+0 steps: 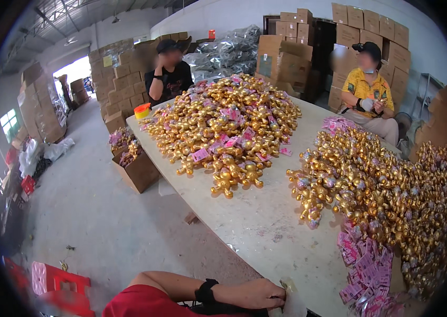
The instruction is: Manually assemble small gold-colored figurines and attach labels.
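My left hand [265, 294] is at the lower middle, by the table's near edge. Its forearm comes in from a red sleeve, with a black band round the wrist. The fingers are curled closed against a pale, whitish, glove-like thing [293, 300]. Whether my right hand is inside that pale thing, I cannot make out. Beyond, on the pale table [265, 227], lies a large heap of shiny gold balloon-dog-like figures [228, 127] mixed with pink cards. A second gold heap [382, 185] covers the right side. Pink printed cards [366, 269] are piled at the near right.
Across the table sit a person in black [169, 74] and a person in a yellow patterned shirt [368, 87]. An open carton [136, 171] of figures stands left of the table, near a red plastic stool [62, 288]. Stacked cartons [123, 79] and grey bags [228, 50] line the back.
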The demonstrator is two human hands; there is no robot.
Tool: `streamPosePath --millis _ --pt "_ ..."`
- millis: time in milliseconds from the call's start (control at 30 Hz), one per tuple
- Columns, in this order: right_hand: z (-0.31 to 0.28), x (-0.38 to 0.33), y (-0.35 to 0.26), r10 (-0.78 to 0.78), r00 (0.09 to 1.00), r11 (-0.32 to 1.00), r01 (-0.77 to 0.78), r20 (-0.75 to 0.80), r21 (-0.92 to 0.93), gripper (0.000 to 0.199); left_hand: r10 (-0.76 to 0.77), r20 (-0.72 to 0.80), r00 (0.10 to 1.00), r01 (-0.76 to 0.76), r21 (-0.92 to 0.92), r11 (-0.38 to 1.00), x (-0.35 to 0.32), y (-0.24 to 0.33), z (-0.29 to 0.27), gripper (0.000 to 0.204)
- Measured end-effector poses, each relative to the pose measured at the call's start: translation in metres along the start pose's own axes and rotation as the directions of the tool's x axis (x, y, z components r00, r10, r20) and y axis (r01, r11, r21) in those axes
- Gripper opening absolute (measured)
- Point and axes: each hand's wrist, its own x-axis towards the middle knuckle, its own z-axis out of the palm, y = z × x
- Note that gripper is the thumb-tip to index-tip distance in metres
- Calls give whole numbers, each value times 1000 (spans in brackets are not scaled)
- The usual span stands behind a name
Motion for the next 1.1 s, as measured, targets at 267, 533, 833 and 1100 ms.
streamPosePath --millis 267,533,833,1100 --pt "-2 -2 2 133 988 984 -122 80 -126 39 -35 23 999 29 225 974 -2 -6 -2 34" --pt "1 1 3 11 992 975 17 122 -223 30 54 -84 995 -35 215 976 -10 -12 0 37" --pt "1 8 3 -64 984 973 98 166 -209 9 -75 48 996 65 185 981 -14 -1 -12 46" --pt "-9 -7 5 374 925 890 -337 -69 307 11 -5 4 1000 4 49 999 4 -6 -33 30"
